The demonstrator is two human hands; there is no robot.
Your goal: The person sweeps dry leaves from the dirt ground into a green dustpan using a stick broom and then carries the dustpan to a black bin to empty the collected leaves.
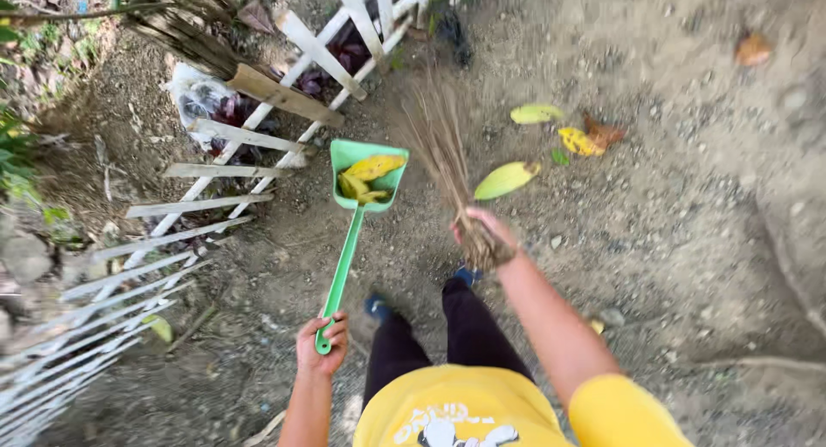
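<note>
On bare dirt beside the white fence, left hand grips the green dustpan handle, right hand clasps the broom; short, low strokes should carry 3 yellow leaves in.

The left hand grips the end of a green dustpan by its long handle, fingers wrapped around it. Yellow leaves lie in the pan, which rests low on the dirt ground. The right hand clutches a bundle broom of thin twigs, its bristles blurred, just right of the pan. More leaves lie scattered on the ground beyond the broom. A white picket fence runs along the left, with a plastic bag behind it.
</note>
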